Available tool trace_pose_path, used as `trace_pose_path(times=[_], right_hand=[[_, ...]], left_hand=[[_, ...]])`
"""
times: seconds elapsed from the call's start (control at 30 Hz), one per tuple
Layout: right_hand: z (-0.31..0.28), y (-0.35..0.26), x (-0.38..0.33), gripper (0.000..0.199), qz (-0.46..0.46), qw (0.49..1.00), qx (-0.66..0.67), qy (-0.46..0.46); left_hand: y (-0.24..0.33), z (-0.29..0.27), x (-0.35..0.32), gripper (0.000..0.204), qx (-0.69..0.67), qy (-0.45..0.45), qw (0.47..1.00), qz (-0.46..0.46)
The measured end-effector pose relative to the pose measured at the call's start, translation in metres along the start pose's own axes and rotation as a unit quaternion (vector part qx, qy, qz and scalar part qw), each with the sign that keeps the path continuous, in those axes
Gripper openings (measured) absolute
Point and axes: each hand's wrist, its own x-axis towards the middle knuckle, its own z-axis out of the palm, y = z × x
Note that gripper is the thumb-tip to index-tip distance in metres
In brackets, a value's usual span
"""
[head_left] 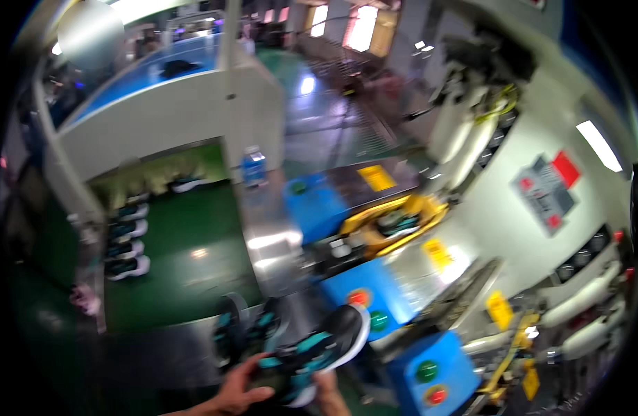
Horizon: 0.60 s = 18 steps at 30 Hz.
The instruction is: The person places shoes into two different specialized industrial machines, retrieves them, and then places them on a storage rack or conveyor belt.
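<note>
A black and teal sneaker (321, 348) with a white sole is held between my two hands at the lower middle, its toe tilted up to the right. My left hand (239, 390) grips its heel end, thumb and fingers closed on it. On the other side my right hand (329, 394) is against the shoe's side near the sole; its fingers are mostly hidden. Just left of it, a similar sneaker (229, 331) and another dark teal sneaker (265, 320) stand by the metal edge. The picture is blurred by motion.
A green conveyor belt (187, 256) carries several sneakers (127, 229) along its left side. To the right, a machine has blue button boxes (367, 298) and a yellow-rimmed station (395, 222) with a shoe inside. A bottle (254, 168) stands on the metal ledge (267, 232).
</note>
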Motion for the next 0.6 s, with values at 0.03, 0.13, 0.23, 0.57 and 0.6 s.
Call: trace_pose_path(times=[0.03,0.13,0.23,0.57,0.6], right_hand=[[-0.007,-0.009,-0.015,0.073,0.068,0.986,0.140,-0.056],[0.054,-0.016,-0.052,0.069,0.162,0.980,0.086,0.073],[0.077,0.020,-0.055,0.056,0.213,0.968,0.010,0.132],[0.123,0.140,0.087,0.076,-0.054,0.695,-0.662,0.276],[0.111,0.156,0.099,0.078,-0.037,0.662,-0.695,0.279]], left_hand=[[0.007,0.020,-0.009,0.086,-0.165,-0.032,0.986,0.019],[0.022,-0.006,-0.019,0.084,-0.044,-0.138,0.977,0.158],[0.035,-0.048,0.003,0.078,0.095,-0.195,0.908,0.358],[0.041,-0.216,-0.021,0.028,-0.112,0.242,0.945,0.186],[0.049,-0.225,-0.026,0.026,-0.163,0.245,0.944,0.145]])
